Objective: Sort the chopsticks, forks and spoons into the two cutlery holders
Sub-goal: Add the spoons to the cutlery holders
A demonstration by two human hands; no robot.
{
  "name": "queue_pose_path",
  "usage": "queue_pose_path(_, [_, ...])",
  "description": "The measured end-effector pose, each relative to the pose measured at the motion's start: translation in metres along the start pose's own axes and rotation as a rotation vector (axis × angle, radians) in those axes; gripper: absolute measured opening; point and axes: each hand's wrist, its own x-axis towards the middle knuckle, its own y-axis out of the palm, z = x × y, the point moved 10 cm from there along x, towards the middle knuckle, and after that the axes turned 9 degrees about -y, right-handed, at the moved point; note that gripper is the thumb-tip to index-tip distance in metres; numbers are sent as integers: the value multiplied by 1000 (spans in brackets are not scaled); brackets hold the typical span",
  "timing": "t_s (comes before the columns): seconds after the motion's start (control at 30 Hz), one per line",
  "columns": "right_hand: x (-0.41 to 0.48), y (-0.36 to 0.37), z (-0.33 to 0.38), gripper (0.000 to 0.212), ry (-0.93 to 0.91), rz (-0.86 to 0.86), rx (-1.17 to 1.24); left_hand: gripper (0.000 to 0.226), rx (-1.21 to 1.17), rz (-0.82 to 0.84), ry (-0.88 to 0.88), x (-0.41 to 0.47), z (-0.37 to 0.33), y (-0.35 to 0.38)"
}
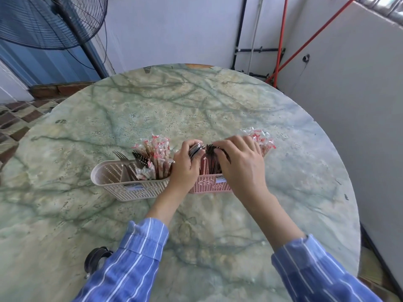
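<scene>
Just below the middle of the frame, on the round green-veined marble desk (196,101), two perforated plastic holders sit side by side: a cream cutlery holder (113,182) on the left and a pink cutlery holder (209,184) on the right, mostly hidden by your hands. Your left hand (185,168) is over the spot where the two holders meet, its fingers curled tightly round a bundle of silvery metal cutlery (196,150); you cannot tell whether these are spoons or forks. Your right hand (242,166) arches over the pink holder, bent fingers (220,147) touching the tops of the dark upright cutlery (212,158) standing in it; the thumb is hidden, so whether it grips any piece cannot be told. In the cream holder stand steel forks (122,158), tines up, at the left, and red-and-white paper-wrapped chopsticks (157,149) beside your left hand. A second cluster of wrapped chopsticks (261,137) shows just behind your right hand. A dark wire-caged fan (43,22) fills the upper left
</scene>
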Motion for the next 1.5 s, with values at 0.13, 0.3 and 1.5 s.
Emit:
queue_pose_path(0.13, [15, 26, 17, 12, -137, 123, -20, 23, 35, 21, -103, -6, 6, 1])
queue_pose_path(0.3, [15, 44, 15, 8, -217, 225, -70, 32, 162, 167, -132, -13, 13, 11])
queue_pose_path(1.5, [-60, 77, 14, 11, 169, 377, -5, 58, 6, -165, -242, -51, 38, 6])
